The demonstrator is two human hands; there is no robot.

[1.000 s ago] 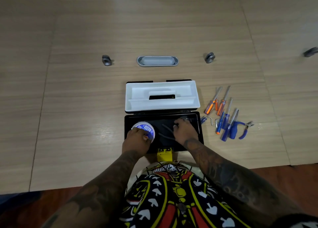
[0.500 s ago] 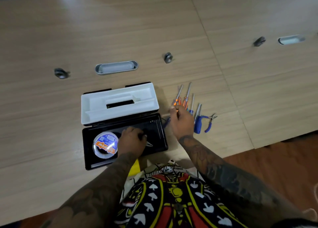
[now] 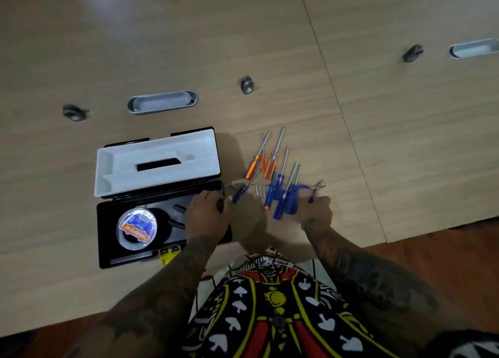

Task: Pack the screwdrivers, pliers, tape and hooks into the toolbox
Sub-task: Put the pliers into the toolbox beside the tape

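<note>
**Toolbox open, tape in, most tools still out**

Toolbox (image 3: 162,252) sits open at left of centre on our table (image 3: 378,141), tape (image 3: 137,228) lying inside. Our left hand (image 3: 208,214) rests curled on its right edge; can't tell if it grips anything. Our right hand (image 3: 316,210) pinches the blue pliers (image 3: 298,193) beside the screwdrivers (image 3: 272,166).

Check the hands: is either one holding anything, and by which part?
Right hand grips the pliers by the blue handles, jaws pointing away. Left hand rests at the toolbox's right end; whether it pinches the small blue screwdriver cannot be told.
</note>
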